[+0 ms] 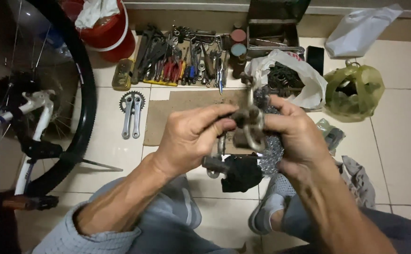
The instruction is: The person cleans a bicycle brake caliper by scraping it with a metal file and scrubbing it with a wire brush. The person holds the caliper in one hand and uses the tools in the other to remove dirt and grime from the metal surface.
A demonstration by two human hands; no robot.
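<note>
Hands (191,136) (both curled) around derailleur (248,123)

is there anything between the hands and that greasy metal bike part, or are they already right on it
Nothing visible stands between them. The left hand and right hand both grip the metal bike part directly, fingers closed on it from either side, above the cardboard sheet on the floor. The dark rag lies below, clear of the grip.
</note>
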